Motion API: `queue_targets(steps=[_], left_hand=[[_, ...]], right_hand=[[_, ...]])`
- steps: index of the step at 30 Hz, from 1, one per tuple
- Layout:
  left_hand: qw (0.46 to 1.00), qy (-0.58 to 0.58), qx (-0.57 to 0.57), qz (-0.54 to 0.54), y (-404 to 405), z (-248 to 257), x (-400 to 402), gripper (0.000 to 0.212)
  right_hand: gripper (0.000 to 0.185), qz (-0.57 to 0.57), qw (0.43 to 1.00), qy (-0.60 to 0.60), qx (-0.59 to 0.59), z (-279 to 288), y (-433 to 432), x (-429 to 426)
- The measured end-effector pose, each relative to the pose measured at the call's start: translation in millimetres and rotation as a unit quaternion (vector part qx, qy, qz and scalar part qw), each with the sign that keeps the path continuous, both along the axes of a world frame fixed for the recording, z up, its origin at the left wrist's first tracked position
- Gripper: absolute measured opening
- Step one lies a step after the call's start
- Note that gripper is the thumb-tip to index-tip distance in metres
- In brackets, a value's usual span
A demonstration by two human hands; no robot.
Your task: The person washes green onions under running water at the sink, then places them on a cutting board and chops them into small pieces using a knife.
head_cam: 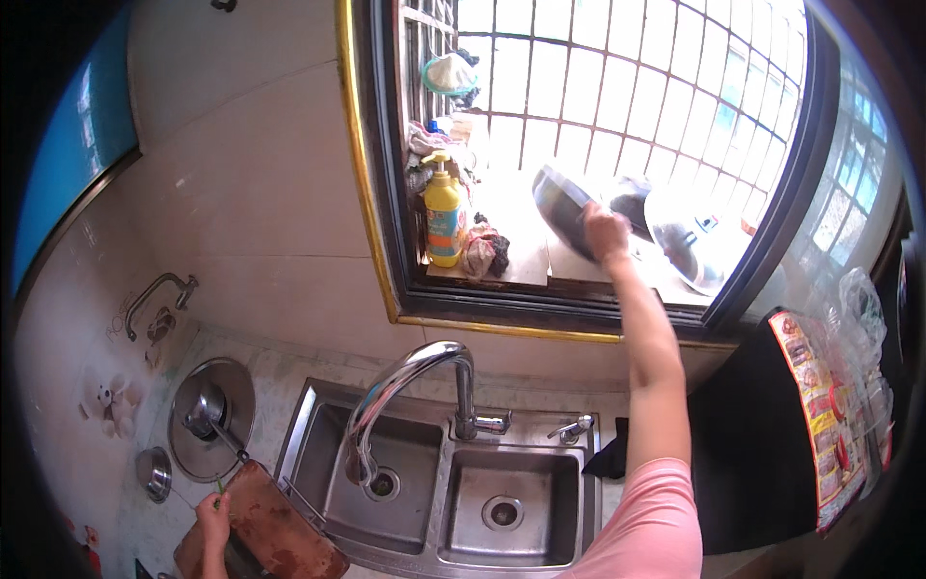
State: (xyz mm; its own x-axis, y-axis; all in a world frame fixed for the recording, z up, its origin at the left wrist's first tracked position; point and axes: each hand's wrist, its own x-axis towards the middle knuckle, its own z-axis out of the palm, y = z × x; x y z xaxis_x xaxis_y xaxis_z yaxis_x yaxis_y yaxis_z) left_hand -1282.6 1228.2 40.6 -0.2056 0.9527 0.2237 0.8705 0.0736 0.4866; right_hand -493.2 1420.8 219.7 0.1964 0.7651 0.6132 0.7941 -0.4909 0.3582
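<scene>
My right hand [608, 230] reaches through the window over the sink and is shut on a dark metal pan [568, 210], which is tilted and blurred on the ledge. At the lower left my left hand [213, 510] holds some thin green stems [220, 492] beside a reddish-brown board [278, 517]. Right of the raised pan, a round metal lid [684, 239] leans on the ledge near another dark vessel [631, 201].
A double-bowl steel sink [443, 463] with a curved chrome faucet [416, 362] lies below. A yellow pump bottle [443, 217] stands at the window's left. A metal basin [242, 405] and small bowl [154, 474] sit left, a black box-like surface [752, 441] right.
</scene>
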Motion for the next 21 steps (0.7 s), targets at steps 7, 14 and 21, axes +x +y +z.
queue_targets(steps=[7,14,21], left_hand=[[1.000,0.006,0.023,-0.009,9,-5,6,0.030],[0.999,-0.045,-0.021,-0.004,13,2,30,0.032],[0.999,-0.024,-0.021,0.006,17,-9,42,0.030]], right_hand=[[0.043,-0.015,0.865,0.360,0.349,22,-27,91],[0.019,0.043,0.488,0.673,0.554,-73,-14,123],[0.016,0.021,0.432,0.718,0.545,-119,-21,141]])
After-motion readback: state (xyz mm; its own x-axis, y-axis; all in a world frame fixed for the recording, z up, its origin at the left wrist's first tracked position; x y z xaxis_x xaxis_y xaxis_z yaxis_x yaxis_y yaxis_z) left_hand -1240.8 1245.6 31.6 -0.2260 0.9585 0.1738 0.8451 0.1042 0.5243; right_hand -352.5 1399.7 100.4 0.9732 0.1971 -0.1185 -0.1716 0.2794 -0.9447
